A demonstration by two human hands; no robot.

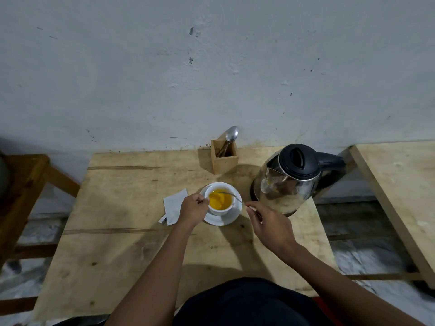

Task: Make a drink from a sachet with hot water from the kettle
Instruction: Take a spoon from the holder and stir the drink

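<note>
A white cup (222, 209) full of orange-yellow drink stands on a white saucer (229, 218) in the middle of the wooden table (117, 231). My left hand (194, 209) grips the cup at its left side. My right hand (268, 223) pinches the handle of a thin metal spoon (233, 196) whose bowl dips into the drink. A steel kettle (290, 178) with a black lid sits on its base right of the cup. White sachets (173, 205) lie flat on the table left of the saucer, partly hidden by my left hand.
A small wooden holder (224, 160) with a spoon (231, 134) in it stands at the table's back edge by the wall. A second wooden tabletop (400, 191) lies to the right across a gap. A wooden chair frame (23, 184) stands at the left.
</note>
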